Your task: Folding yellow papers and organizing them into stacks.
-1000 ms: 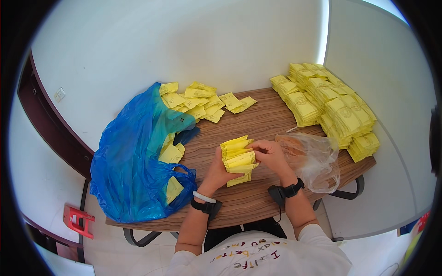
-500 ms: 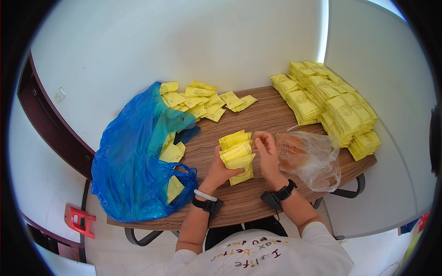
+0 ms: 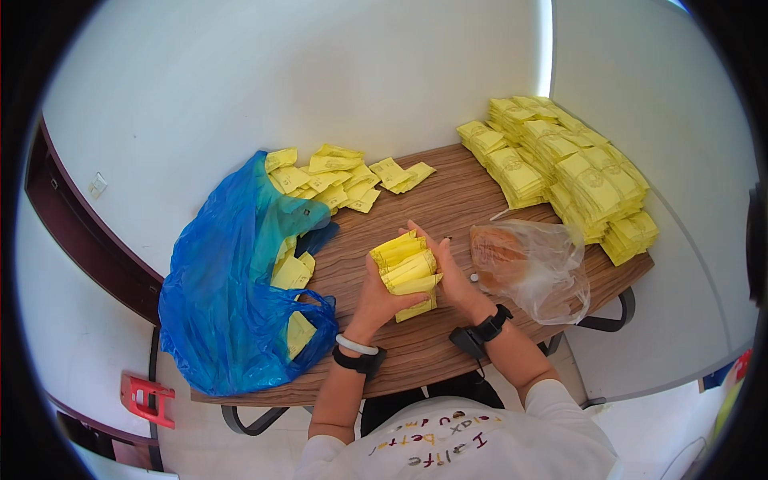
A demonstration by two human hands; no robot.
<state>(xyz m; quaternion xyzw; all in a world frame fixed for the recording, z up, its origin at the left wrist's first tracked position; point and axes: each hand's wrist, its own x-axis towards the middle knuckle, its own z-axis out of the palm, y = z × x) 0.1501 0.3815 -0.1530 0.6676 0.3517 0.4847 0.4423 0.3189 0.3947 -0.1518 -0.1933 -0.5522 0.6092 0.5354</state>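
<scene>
Over the middle of the wooden table, a stack of small yellow packets (image 3: 410, 270) stands on edge between my two hands. My left hand (image 3: 379, 296) grips the stack from its left side, thumb along the near face. My right hand (image 3: 450, 276) cups the right side, its fingers reaching round the far end and its thumb raised. Left of my hands lies a big blue plastic bag (image 3: 228, 296), its mouth toward me and the table's middle, with loose yellow packets (image 3: 290, 274) showing inside. More loose packets (image 3: 330, 178) are heaped behind it.
A clear plastic bag (image 3: 544, 268) with orange-brown contents lies right of my hands. Bundled yellow packets (image 3: 588, 176) are piled high at the table's far right. A wall and a grey partition (image 3: 656, 104) border the table. A red stool (image 3: 148, 398) stands at the lower left.
My right hand has moved left from beside the packets and now presses against their right side. The packets sit closer together between both hands. The whole view has shifted slightly.
</scene>
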